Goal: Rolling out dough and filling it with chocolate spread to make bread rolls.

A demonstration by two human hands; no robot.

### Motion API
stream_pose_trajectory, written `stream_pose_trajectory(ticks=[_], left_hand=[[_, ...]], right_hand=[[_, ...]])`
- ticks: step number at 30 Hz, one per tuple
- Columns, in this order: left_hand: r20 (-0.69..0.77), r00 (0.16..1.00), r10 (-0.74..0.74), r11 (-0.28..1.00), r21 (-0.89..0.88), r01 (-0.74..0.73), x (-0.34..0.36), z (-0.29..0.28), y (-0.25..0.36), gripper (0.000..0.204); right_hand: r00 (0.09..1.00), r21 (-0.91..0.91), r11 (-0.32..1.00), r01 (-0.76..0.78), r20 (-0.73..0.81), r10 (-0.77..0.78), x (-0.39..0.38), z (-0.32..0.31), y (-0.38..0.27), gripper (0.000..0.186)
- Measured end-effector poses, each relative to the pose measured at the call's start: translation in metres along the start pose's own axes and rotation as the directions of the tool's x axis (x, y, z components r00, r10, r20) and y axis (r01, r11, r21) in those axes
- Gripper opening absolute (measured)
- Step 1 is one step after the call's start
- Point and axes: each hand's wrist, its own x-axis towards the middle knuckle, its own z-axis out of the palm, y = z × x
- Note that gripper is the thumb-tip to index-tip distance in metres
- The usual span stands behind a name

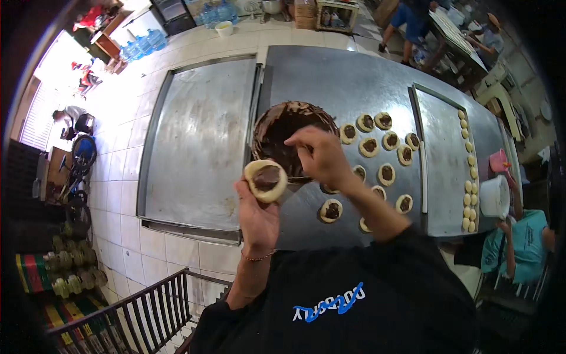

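Observation:
My left hand (259, 223) holds up a pale round of dough (257, 170), with brown chocolate paste (267, 178) in its hollow. It is beside the near left edge of a bowl (275, 121), whose inside and rim are smeared with dark chocolate paste. Over the bowl's right side is my right hand (321, 158), fingers curled in, forefinger bent toward the left. Whatever those fingers hold, if anything, is hidden. Several dough rounds with chocolate centres, one of them a filled round (387, 173), lie on the metal table (354, 74) right of the bowl.
A large metal tray (194, 130) lies to the left. Another tray (439, 153) at the right carries rows of small dough balls (471, 172). At the far right a person (516, 245) in a teal shirt holds a white tub (494, 196). A railing (135, 312) stands at lower left.

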Motion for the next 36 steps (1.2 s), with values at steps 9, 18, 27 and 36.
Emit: stream_pose_trajectory(ticks=[9, 18, 27, 36], left_hand=[[0.250, 0.962, 0.111, 0.774, 0.586, -0.241, -0.022, 0.004, -0.075, 0.058], [0.195, 0.963, -0.185, 0.854, 0.517, 0.059, -0.033, 0.036, -0.083, 0.035], [0.018, 0.943, -0.332, 0.818, 0.502, 0.279, -0.053, 0.018, -0.128, 0.039], [0.306, 0.944, -0.127, 0.688, 0.712, -0.138, -0.039, 0.044, -0.108, 0.032]], right_hand=[[0.801, 0.921, 0.190, -0.340, 0.178, 0.571, -0.133, -0.009, -0.042, 0.038], [0.792, 0.884, 0.328, -0.333, 0.074, 0.606, -0.170, -0.055, -0.022, 0.033], [0.585, 0.910, -0.032, -0.414, 0.292, 0.757, -0.218, -0.049, 0.018, 0.034], [0.892, 0.903, 0.214, -0.372, 0.284, 0.352, -0.181, -0.096, 0.017, 0.066]])
